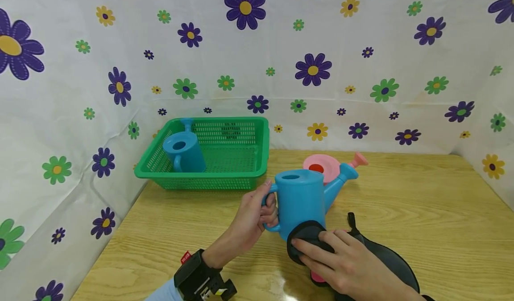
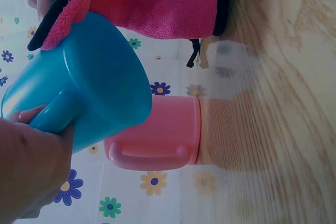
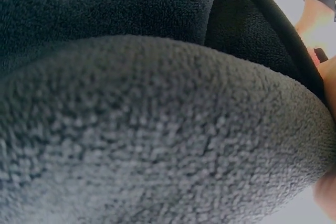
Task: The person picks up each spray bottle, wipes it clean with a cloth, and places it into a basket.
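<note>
A blue toy watering can (image 1: 300,198) stands tilted on the wooden table (image 1: 421,212). My left hand (image 1: 257,216) grips its handle. A dark grey cloth (image 1: 309,236) with a pink underside is pressed against the can's lower side by my right hand (image 1: 341,261), whose fingers hold it. From the left wrist camera the blue can (image 2: 89,82) fills the middle, the cloth's pink side (image 2: 157,3) lies above it, and my left hand (image 2: 31,166) is around the handle. The right wrist view is filled by the grey cloth (image 3: 157,119).
A pink watering can (image 1: 327,166) stands just behind the blue one; its pink body (image 2: 157,135) shows in the left wrist view. A green mesh basket (image 1: 237,158) at the back left holds another blue can (image 1: 184,151). Flowered sheets wall the table.
</note>
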`<state>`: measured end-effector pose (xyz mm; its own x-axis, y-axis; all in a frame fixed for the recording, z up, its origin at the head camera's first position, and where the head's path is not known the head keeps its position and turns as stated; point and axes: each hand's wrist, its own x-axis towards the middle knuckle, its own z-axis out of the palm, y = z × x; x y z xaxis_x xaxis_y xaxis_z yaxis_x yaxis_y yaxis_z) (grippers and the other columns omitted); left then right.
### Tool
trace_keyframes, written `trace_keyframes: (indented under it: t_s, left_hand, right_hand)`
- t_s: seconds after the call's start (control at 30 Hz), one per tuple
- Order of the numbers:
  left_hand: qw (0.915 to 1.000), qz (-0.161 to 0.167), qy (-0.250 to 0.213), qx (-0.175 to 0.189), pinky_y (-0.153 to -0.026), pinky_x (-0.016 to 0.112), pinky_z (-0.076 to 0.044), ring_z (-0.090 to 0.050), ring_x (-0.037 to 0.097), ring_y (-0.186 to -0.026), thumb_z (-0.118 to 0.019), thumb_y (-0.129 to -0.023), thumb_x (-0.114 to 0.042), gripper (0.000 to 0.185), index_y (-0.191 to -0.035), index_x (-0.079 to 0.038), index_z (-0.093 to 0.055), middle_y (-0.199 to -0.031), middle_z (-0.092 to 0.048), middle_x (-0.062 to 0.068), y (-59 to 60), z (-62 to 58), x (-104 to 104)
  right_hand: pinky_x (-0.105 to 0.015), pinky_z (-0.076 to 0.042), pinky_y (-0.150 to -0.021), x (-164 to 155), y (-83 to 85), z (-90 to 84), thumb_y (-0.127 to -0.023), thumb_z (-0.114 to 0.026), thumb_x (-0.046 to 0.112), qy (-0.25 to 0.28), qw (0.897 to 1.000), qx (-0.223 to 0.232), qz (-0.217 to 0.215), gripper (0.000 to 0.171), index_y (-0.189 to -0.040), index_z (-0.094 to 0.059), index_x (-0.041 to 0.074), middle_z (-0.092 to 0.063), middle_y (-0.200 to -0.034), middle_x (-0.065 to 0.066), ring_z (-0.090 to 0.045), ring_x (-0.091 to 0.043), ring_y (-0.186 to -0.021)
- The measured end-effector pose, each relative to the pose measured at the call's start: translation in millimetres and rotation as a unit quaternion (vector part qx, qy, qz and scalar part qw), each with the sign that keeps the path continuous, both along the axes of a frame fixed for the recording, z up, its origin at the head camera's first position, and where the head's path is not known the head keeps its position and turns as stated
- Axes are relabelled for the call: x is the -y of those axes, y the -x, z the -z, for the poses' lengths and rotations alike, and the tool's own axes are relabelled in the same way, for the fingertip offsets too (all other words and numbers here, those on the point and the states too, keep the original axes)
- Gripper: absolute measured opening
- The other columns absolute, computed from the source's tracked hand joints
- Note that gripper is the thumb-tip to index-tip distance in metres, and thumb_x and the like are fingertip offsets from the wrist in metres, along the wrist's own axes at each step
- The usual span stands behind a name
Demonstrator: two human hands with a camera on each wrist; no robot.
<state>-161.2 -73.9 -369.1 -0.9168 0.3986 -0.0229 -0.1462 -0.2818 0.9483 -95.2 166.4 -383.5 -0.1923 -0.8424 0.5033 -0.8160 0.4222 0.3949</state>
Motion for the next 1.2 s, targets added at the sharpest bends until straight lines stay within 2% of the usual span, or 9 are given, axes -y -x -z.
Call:
trace_keyframes:
  t_s: [0.23, 0.43, 0.63, 0.83, 1.07, 1.2]
  left_hand:
    - [1.0000, 0.009, 0.004, -0.002, -0.057, 0.027, -0.034, -0.028, 0.009, -0.049, -0.038, -0.111, -0.039, 0.047, -0.073, -0.012, -0.037, -0.056, -0.026, -0.008, 0.1, 1.0, 2.5]
    - [0.9992, 0.038, 0.011, 0.008, -0.055, 0.025, -0.034, -0.030, 0.008, -0.048, -0.039, -0.110, -0.037, 0.049, -0.068, -0.013, -0.037, -0.054, -0.028, -0.008, -0.8, 4.9, 2.2]
    - [0.9982, 0.057, 0.018, 0.005, -0.054, 0.024, -0.034, -0.033, 0.008, -0.048, -0.041, -0.110, -0.040, 0.050, -0.069, -0.012, -0.037, -0.054, -0.029, -0.007, -3.2, 9.6, 1.0]
    - [0.9974, 0.066, 0.028, 0.007, -0.054, 0.025, -0.033, -0.033, 0.009, -0.048, -0.041, -0.110, -0.038, 0.051, -0.068, -0.011, -0.035, -0.055, -0.028, -0.007, -3.3, 11.5, 0.3]
    - [0.9966, 0.075, 0.030, 0.018, -0.053, 0.024, -0.034, -0.034, 0.008, -0.048, -0.040, -0.109, -0.035, 0.049, -0.067, -0.012, -0.032, -0.055, -0.029, -0.007, -4.2, 14.6, 0.1]
    - [0.9965, 0.071, 0.036, 0.024, -0.053, 0.024, -0.034, -0.034, 0.009, -0.048, -0.042, -0.109, -0.036, 0.051, -0.065, -0.013, -0.031, -0.054, -0.029, -0.007, -4.9, 16.4, 1.1]
  right_hand:
    - [-0.029, -0.049, -0.076, -0.9, -0.9, -1.7, -0.114, -0.020, 0.017, 0.007, 1.000, -0.001, 0.002, 0.057, -0.114, -0.076, 0.022, -0.067, -0.133, 0.000, -0.056, -0.017, -0.090]
    - [-0.029, -0.051, -0.074, -4.7, -2.0, -7.8, -0.114, -0.020, 0.020, 0.033, 0.999, 0.022, 0.024, 0.055, -0.119, -0.075, 0.021, -0.065, -0.137, 0.002, -0.052, -0.015, -0.094]
    - [-0.035, -0.053, -0.078, -8.3, 1.2, -16.0, -0.114, -0.021, 0.019, 0.053, 0.998, 0.028, 0.035, 0.052, -0.121, -0.073, 0.016, -0.063, -0.141, 0.002, -0.054, -0.020, -0.098]
    - [-0.035, -0.053, -0.079, -10.3, 5.7, -19.7, -0.114, -0.027, 0.020, 0.076, 0.996, 0.011, 0.045, 0.048, -0.123, -0.073, 0.015, -0.066, -0.140, -0.002, -0.058, -0.023, -0.097]
    - [-0.035, -0.055, -0.076, -13.0, 6.5, -21.7, -0.114, -0.023, 0.026, 0.084, 0.993, 0.009, 0.077, 0.052, -0.126, -0.072, 0.015, -0.065, -0.140, -0.004, -0.059, -0.024, -0.096]
    - [-0.035, -0.055, -0.077, -14.1, 8.0, -21.1, -0.114, -0.026, 0.027, 0.095, 0.992, 0.004, 0.088, 0.050, -0.126, -0.072, 0.013, -0.067, -0.138, -0.006, -0.059, -0.024, -0.093]
